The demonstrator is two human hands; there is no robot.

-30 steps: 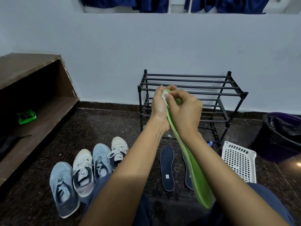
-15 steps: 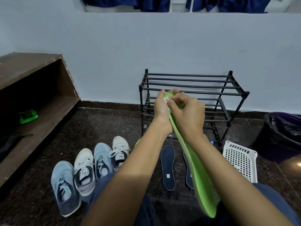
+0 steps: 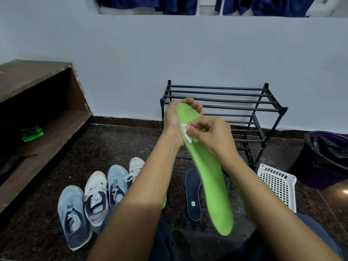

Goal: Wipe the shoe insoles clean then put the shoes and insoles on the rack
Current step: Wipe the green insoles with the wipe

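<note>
My left hand (image 3: 174,121) grips the toe end of a long green insole (image 3: 212,181), fingers curled round its far tip, holding it up over my lap. My right hand (image 3: 209,134) pinches a small white wipe (image 3: 186,133) against the insole's upper face, a short way below the toe. A dark blue insole (image 3: 193,194) lies on the floor beneath; a second one is mostly hidden behind the green insole. Several sneakers (image 3: 94,198), blue and white, stand in a row at the lower left. The black metal shoe rack (image 3: 235,106) stands against the wall behind my hands.
A brown wooden shelf (image 3: 43,132) runs along the left, with a green packet (image 3: 32,132) on it. A white perforated basket (image 3: 278,183) sits right of the rack. A dark bin with a black liner (image 3: 323,157) stands at the far right. The floor is dark speckled stone.
The insole has turned so its broad green face shows. My right hand has slid the wipe from the toe tip down along the insole toward me.
</note>
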